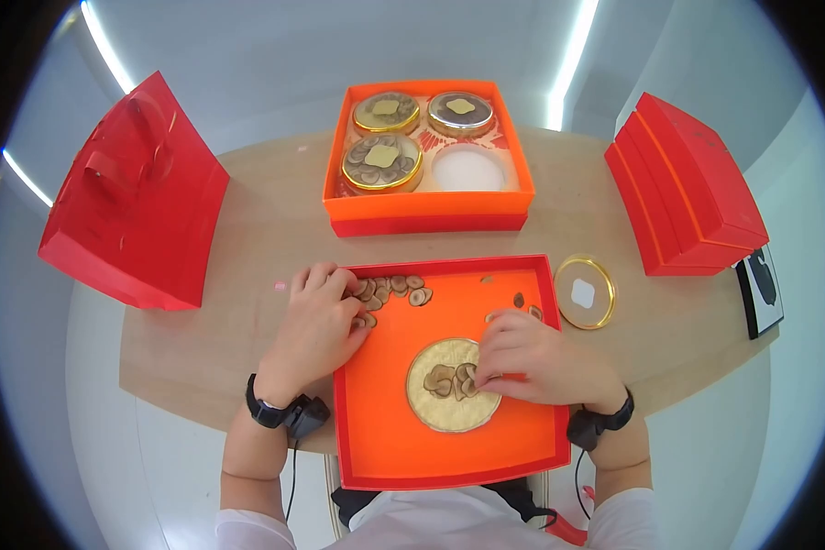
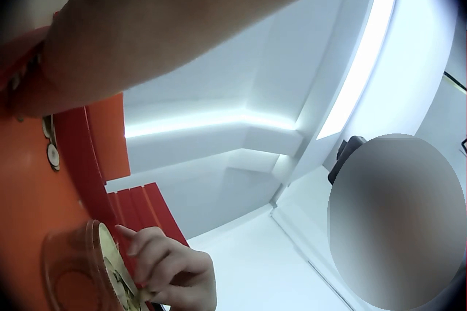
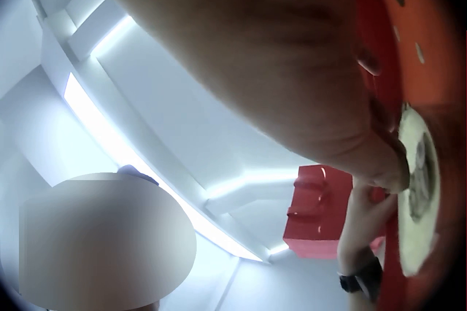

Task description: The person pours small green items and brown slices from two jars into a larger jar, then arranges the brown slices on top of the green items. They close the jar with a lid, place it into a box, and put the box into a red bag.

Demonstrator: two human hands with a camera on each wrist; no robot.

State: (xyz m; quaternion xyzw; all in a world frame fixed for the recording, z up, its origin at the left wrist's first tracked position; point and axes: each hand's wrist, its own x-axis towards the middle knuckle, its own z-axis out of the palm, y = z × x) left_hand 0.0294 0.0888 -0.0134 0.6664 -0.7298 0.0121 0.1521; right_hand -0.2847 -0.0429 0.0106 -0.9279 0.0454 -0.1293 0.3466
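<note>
A round clear jar [image 2: 69, 263] with a pale gold top face [image 1: 431, 412] stands inside the shallow orange-and-red box lid [image 1: 371, 440]. Brown dried slices [image 1: 449, 379] lie overlapping on the middle of that face. My right hand [image 1: 545, 362] reaches over the jar from the right, thumb and fingers pinching a slice at the edge of this cluster. At the lid's far left corner, my left hand [image 1: 316, 321] bends its fingers over the rim among loose dried slices [image 1: 396, 286]. Its fingertips are partly hidden; I cannot tell whether they grip a slice.
Behind the lid stands an orange box [image 1: 431, 206] holding three filled jars [image 1: 382, 163] and a round white recess [image 1: 468, 170]. A gold-rimmed jar lid [image 1: 605, 316] lies to the right. A red bag [image 1: 147, 211] stands left, red boxes [image 1: 697, 192] right. Stray slices [image 1: 519, 300] lie far right.
</note>
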